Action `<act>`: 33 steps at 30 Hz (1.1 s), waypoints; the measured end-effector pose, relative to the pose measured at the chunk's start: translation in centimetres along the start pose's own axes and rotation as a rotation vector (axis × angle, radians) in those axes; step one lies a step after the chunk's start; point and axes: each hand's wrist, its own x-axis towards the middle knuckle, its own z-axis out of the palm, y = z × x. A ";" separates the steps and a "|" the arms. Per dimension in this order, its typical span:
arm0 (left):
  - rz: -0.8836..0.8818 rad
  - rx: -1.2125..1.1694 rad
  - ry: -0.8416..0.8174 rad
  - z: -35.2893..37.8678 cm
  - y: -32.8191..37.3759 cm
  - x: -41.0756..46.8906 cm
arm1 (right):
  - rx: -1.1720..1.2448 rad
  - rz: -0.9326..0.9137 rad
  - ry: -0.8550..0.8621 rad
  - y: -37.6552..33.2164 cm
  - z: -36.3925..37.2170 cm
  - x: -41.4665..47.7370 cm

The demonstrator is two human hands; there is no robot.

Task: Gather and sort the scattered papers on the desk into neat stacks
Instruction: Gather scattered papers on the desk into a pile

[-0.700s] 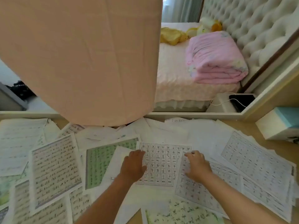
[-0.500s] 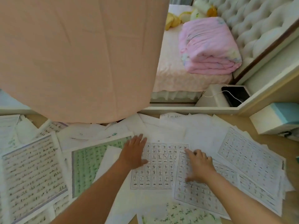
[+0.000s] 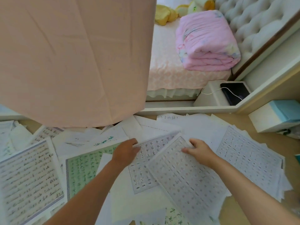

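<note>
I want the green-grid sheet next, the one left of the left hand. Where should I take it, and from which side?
Pinch the green-grid sheet at its far-left corner, coming in from the left. That corner looks uncovered and lies flat, whereas the sheet's right side is tucked under a blank white sheet. Slide the fingers under the white margin first.

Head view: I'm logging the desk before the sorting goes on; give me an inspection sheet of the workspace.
Surface: desk, wood, mostly under paper.
Job's things: papers lie scattered and overlapping; no neat stack seen.
Clutter: white-and-blue box at the desk's right edge.
Hands: left hand touches the grid sheet's corner, grip unclear; right hand pinches the lifted sheet.
Cables: white cable runs to a dark device beside the bed.
Surroundings: peach cloth hangs at the desk's far side; folded blanket on the bed.
</note>
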 end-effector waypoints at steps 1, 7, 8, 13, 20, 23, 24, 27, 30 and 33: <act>-0.080 -0.094 -0.023 0.0 -0.4 -0.6 | 0.119 0.012 0.047 -0.4 -0.2 -0.1; -0.382 -0.510 -0.202 1.1 -0.7 -6.6 | 0.460 0.305 0.386 1.2 4.1 0.3; -0.430 -0.516 -0.246 1.5 -0.3 -7.6 | 0.480 0.343 0.392 1.6 5.2 0.2; -0.486 -0.511 -0.233 3.2 1.4 -11.1 | 0.520 0.358 0.321 2.1 9.2 -0.8; -0.377 -0.527 -0.032 3.9 1.9 -14.5 | 0.149 0.025 0.280 3.6 10.1 -4.1; -0.350 -0.675 0.040 3.3 2.8 -15.8 | 0.376 0.029 0.067 3.5 9.7 -5.5; -0.357 -0.684 0.050 3.2 2.8 -16.0 | 0.444 0.046 0.001 3.4 9.5 -5.7; -0.390 -0.452 0.031 3.0 1.7 -15.5 | 0.428 0.059 -0.036 3.7 8.7 -5.3; -0.298 -0.046 0.036 2.6 0.6 -13.5 | 0.456 0.126 0.045 4.6 7.7 -5.1; -0.112 0.281 0.080 1.4 -0.5 -10.3 | 0.380 0.195 0.176 5.9 6.9 -5.2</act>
